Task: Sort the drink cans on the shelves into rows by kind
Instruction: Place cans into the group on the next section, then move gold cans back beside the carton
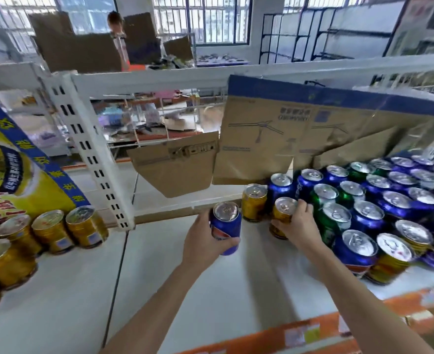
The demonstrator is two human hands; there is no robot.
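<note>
Over white shelf [175,277]: left hand [205,241] grasps blue can [226,229]; right hand [299,223] grasps gold can [282,215].

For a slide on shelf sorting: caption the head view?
Left hand holds a blue can; right hand grips a gold can beside mixed cans on the shelf.

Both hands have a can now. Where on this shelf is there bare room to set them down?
Bare shelf lies between the white post and the mixed cans, in front of the left hand with its blue can. The right hand grips a gold can at the crowded edge. Left of the post, gold cans leave front space.
</note>
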